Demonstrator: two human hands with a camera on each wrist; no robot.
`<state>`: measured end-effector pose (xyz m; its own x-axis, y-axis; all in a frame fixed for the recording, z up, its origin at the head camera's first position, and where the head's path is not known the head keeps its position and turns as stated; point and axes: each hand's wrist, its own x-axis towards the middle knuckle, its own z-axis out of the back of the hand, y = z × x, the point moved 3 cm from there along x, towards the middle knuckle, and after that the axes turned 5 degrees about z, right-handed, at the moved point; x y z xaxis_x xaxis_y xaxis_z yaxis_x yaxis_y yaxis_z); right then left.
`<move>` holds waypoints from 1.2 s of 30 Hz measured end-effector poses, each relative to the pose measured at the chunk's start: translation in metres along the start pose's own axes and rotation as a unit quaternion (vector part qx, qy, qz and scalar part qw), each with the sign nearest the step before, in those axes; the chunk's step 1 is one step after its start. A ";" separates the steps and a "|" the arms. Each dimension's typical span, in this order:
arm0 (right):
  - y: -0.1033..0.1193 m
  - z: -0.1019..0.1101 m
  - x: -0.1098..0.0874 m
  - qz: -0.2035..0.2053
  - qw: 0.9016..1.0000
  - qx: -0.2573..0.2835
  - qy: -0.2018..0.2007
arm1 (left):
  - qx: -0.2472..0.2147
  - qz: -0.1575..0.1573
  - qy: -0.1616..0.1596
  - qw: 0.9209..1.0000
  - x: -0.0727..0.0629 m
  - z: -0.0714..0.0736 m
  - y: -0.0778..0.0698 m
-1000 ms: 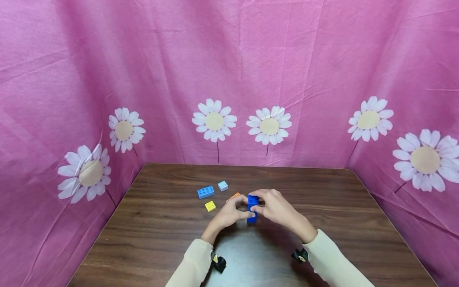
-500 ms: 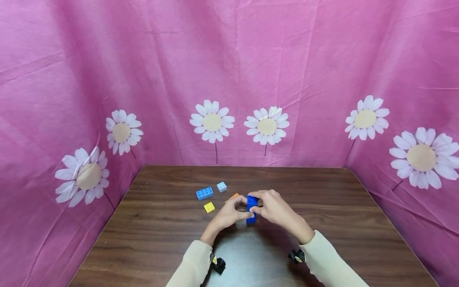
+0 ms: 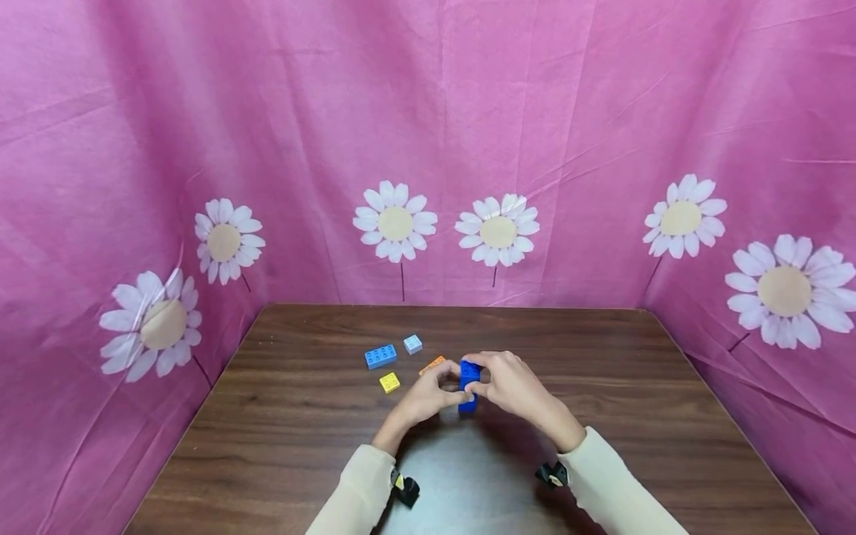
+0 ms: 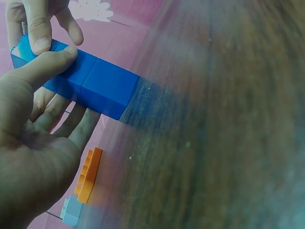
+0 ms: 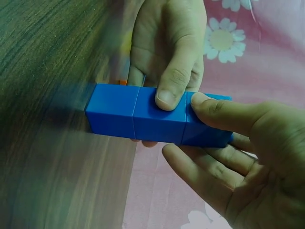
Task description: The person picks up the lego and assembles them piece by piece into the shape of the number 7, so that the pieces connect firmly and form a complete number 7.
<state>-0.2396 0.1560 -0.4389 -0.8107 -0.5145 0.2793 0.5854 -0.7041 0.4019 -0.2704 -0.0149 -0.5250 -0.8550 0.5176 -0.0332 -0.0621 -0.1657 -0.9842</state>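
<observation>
A stack of dark blue toy building bricks (image 3: 469, 377) stands upright on the table, studs on top. The right wrist view shows three blue bricks joined, the lowest brick (image 5: 112, 109) meeting the wood. My left hand (image 3: 423, 398) grips the stack around its middle brick (image 5: 159, 119), thumb on the near side and fingers behind. Higher up, my right hand (image 3: 516, 382) pinches the top brick (image 5: 207, 129) between thumb and fingers. An orange brick (image 3: 433, 364) lies just behind my left hand, partly hidden by it in the head view.
Left of the hands lie a yellow brick (image 3: 389, 383), a lighter blue brick (image 3: 380, 357) and a small pale blue brick (image 3: 412, 344). The brown wooden table (image 3: 301, 431) ends at a pink curtain (image 3: 448, 134) with printed daisies.
</observation>
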 end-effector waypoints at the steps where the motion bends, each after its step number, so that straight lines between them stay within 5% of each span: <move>1: 0.000 0.000 0.000 0.000 1.000 -0.004 0.001 | 0.001 -0.001 0.001 1.000 0.000 0.000 0.000; 9: -0.001 -0.002 -0.002 0.000 1.000 -0.007 -0.003 | 0.009 0.002 0.015 1.000 -0.001 0.001 -0.005; 17: -0.006 -0.004 -0.004 -0.024 0.999 0.028 -0.012 | 0.084 -0.016 0.051 0.995 -0.001 0.019 -0.024; 23: -0.008 -0.010 -0.008 -0.054 0.997 0.045 -0.011 | 0.142 -0.052 0.001 0.989 -0.003 0.038 -0.037; 29: -0.013 -0.017 -0.012 -0.081 0.991 0.099 -0.029 | 0.286 -0.042 -0.072 0.955 -0.001 0.046 -0.046; 36: -0.024 -0.020 -0.015 -0.092 0.981 0.154 -0.072 | 0.431 -0.033 -0.126 0.893 0.010 0.042 -0.035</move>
<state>-0.2416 0.1711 -0.4703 -0.9083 -0.3020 0.2894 0.4163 -0.5865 0.6948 -0.2989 -0.0393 -0.4839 -0.9166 0.3629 0.1675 -0.3974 -0.7823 -0.4796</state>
